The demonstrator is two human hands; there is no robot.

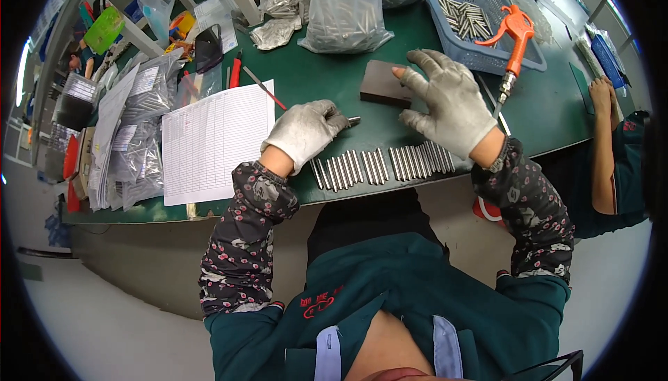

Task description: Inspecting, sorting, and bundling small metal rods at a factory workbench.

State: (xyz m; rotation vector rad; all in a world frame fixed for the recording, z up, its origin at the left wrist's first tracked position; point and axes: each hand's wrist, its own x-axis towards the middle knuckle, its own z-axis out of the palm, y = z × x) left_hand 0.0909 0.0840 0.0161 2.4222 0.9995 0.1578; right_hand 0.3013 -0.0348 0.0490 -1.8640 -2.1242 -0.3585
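My left hand, in a grey-white work glove, is closed on a short metal pin whose end sticks out past the fingertips. My right hand, gloved too with a bare thumb tip, hovers with spread fingers beside a dark brown rectangular block; whether it touches the block I cannot tell. Between my wrists a row of metal pins lies side by side along the table's near edge, with small gaps splitting it into groups.
A blue basket of pins and an orange air gun stand at the back right. Behind the block is a clear bag of pins. Printed sheets, a red pen and bagged parts lie left. A co-worker's arm rests far right.
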